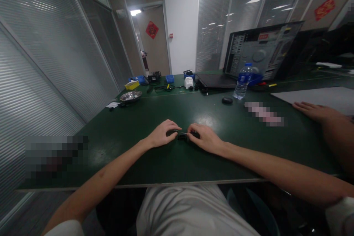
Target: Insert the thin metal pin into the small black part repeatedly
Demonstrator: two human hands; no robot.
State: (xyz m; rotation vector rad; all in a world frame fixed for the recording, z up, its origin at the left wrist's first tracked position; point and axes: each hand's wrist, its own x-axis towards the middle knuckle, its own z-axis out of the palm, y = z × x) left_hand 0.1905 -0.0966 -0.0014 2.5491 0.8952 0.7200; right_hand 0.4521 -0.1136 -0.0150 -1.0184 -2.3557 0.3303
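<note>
My left hand rests on the green table, its fingers and thumb curled together beside a small black object. From the other side, my right hand pinches a thin metal piece that points left above the black object. The dark area in the right palm is too dim to tell as a handle or shadow. What sits between the left fingertips, if anything, is too small to make out.
Another person's hand lies flat at right, near a grey sheet. A water bottle, a black oval object and an open computer case stand beyond. A metal dish and a yellow box are back left.
</note>
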